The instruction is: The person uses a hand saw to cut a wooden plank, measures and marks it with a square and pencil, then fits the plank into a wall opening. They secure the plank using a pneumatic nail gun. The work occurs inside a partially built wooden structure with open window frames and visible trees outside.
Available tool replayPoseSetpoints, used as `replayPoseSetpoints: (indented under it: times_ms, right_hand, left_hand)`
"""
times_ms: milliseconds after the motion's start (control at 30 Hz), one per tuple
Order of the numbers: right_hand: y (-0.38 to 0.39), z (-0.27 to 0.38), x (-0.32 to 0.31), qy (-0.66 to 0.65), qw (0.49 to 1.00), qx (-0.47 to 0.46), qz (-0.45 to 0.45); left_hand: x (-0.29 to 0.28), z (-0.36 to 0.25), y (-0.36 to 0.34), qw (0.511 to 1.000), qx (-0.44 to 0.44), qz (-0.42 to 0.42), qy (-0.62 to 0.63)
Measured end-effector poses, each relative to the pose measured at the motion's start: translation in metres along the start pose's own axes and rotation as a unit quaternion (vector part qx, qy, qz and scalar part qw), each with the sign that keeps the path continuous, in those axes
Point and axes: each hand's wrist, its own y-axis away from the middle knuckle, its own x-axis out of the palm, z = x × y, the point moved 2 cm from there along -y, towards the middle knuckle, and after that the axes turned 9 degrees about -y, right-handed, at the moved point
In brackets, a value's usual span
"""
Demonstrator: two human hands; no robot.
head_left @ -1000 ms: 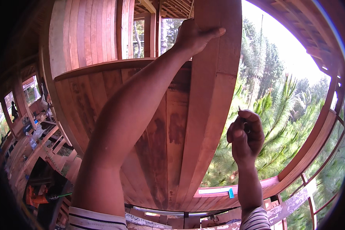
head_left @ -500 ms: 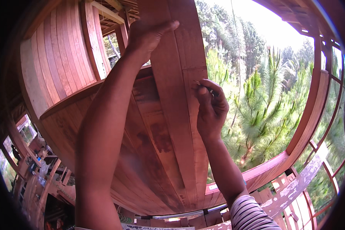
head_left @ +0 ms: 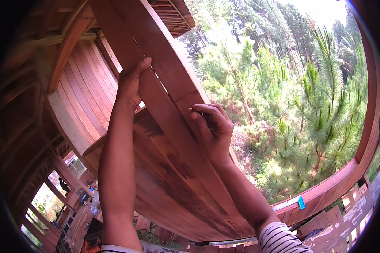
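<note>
- Reddish-brown wooden post (head_left: 165,110) is leaning between both hands.
- Left hand (head_left: 130,82) is clasping its left edge, seemingly steadying; fingers are hiding behind.
- Right hand (head_left: 217,128) is pinching a small thin piece (head_left: 190,109) at the face, seemingly working there; next move is requiring controlled fingertips.
- Right edge is passing behind the right hand; open air is lying rightward.

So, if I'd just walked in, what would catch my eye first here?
Probably the two bare hands at centre: the left hand grips a long reddish-brown board, and the right hand pinches a thin pointed thing close to the woodwork. Next, the bright green trees filling the right side. Then a small blue object at the wooden ledge, lower right.
</note>
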Motion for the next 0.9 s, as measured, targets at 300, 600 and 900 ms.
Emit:
replayPoseSetpoints:
  times_ms: [300, 600, 900]
  right_hand:
    - [-0.045, 0.023, 0.0, 0.101, 0.974, -0.076, 0.187]
    - [-0.043, 0.009, 0.001, 0.117, 0.974, -0.048, 0.189]
    - [-0.038, -0.002, -0.005, 0.139, 0.969, -0.121, 0.164]
  left_hand:
    - [0.0, 0.003, 0.0, 1.0, 0.026, -0.012, -0.007]
    - [0.006, 0.001, 0.002, 0.993, 0.072, -0.081, -0.052]
    - [0.016, 0.012, -0.003, 0.928, 0.208, -0.197, -0.24]
